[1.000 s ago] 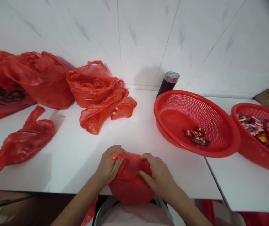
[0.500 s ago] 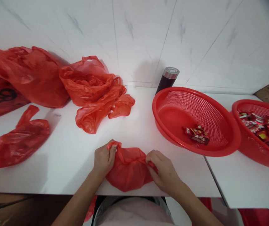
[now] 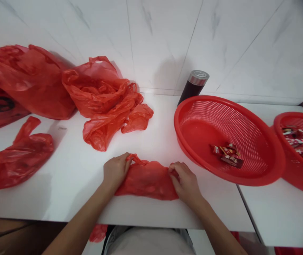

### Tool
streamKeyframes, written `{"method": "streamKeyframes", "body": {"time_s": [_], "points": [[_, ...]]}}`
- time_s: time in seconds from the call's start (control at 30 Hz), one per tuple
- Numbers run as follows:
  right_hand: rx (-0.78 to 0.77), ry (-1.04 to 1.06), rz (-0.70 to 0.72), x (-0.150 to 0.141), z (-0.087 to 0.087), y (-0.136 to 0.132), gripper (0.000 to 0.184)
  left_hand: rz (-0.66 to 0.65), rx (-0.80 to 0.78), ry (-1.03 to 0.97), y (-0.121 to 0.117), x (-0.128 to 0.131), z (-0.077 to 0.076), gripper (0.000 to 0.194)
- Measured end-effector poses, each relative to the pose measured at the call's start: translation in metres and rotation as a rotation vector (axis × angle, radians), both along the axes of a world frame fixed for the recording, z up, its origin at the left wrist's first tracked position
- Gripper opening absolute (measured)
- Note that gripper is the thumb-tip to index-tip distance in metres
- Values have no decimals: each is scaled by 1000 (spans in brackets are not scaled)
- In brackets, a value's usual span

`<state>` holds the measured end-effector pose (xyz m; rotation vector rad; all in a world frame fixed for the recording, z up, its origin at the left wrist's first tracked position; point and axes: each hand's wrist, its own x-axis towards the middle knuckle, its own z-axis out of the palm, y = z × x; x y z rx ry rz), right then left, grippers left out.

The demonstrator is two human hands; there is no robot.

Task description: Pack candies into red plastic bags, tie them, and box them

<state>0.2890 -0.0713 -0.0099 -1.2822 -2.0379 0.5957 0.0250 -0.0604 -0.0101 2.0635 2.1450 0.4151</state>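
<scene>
A red plastic bag point(image 3: 148, 180) lies near the front edge of the white table, pinched at both upper ends. My left hand point(image 3: 116, 173) is closed on the bag's left top corner. Its right top corner is gripped between the thumb and fingers of my right hand point(image 3: 185, 182). Through the thin plastic, darker lumps show faintly; what they are I cannot make out. To the right stands a red perforated basket point(image 3: 194, 136) with several wrapped candies point(image 3: 227, 152) at its bottom.
A second red basket point(image 3: 295, 166) holds many wrapped sweets. Behind the first stands a dark flask point(image 3: 192, 88). Crumpled red bags point(image 3: 101, 95) and large full bags point(image 3: 42, 85) line the wall; a knotted red bag point(image 3: 24, 159) lies at left.
The bag's mouth is drawn out more narrowly between my hands, and its body sits slightly farther from the table edge. The view has shifted a little.
</scene>
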Motion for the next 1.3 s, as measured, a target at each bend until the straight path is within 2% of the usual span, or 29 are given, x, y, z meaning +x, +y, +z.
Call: {"method": "streamKeyframes", "body": {"time_s": [0.17,0.3,0.37,0.47,0.57,0.63,0.77,0.9,1.1,1.3], "points": [[2,-55,-3,-1,-8,5,19,4,8,33,5,2,-9,41],[-24,-68,-9,0,-13,7,18,-22,29,-4,9,2,-8,39],[-55,-60,-21,1,-9,6,14,-27,34,-53,9,2,-3,36],[-145,19,-61,0,8,3,8,-23,32,-176,5,5,14,40],[-132,98,-78,-10,23,-4,17,-47,31,-320,-6,18,32,41],[-82,70,-70,-21,24,-9,24,-92,12,-376,-15,30,37,36],[-68,-46,-36,-36,6,-19,24,-149,-86,-351,-25,45,25,27],[-75,-32,-13,-37,-7,-23,15,-151,-152,-275,-22,42,12,24],[-62,-50,-38,-35,-8,-10,12,-100,-185,-173,-6,43,11,21],[-117,-80,-69,-38,-9,2,14,-48,-95,-164,5,44,3,28]]}}
